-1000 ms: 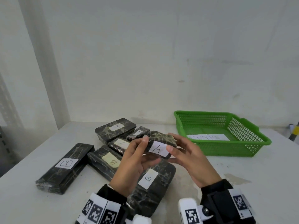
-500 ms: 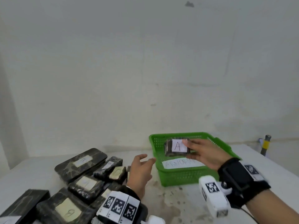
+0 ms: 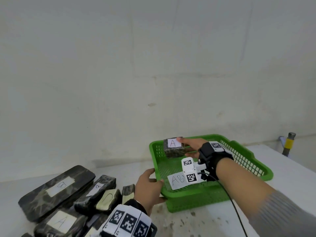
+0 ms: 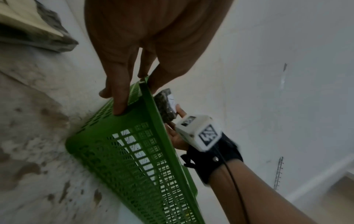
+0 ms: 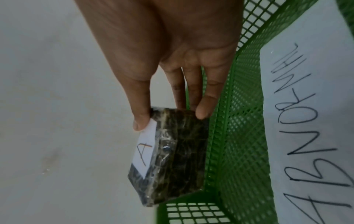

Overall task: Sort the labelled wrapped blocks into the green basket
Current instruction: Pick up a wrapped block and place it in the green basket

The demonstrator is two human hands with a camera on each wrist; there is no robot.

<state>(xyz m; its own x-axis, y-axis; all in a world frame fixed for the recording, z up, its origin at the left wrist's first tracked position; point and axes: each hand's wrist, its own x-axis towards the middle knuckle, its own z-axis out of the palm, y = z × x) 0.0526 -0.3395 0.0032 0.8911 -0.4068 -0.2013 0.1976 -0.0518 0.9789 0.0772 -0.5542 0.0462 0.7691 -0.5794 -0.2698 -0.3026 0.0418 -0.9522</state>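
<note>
- The right hand (image 3: 191,145) pinches a small dark film-wrapped block (image 3: 174,148), paper label "A", thumb on top, fingers beneath.
- The block hangs over the far-left corner of the green lattice-plastic basket (image 3: 253,162), at 12 o'clock from the left hand (image 3: 148,186).
- The left hand grips the basket's near-left rim, thumb inside.
- More glossy wrapped blocks (image 3: 56,189) lie at 9 o'clock on the table.

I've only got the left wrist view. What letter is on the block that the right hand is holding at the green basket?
Observer: The block in the right hand is labelled A.
Operator: Anything in the basket already?
Observer: Only a handwritten paper sheet on the green basket floor; I see no blocks inside.
Operator: What's left to sort?
Observer: Several wrapped blocks lie on the table, left of the basket.
</note>
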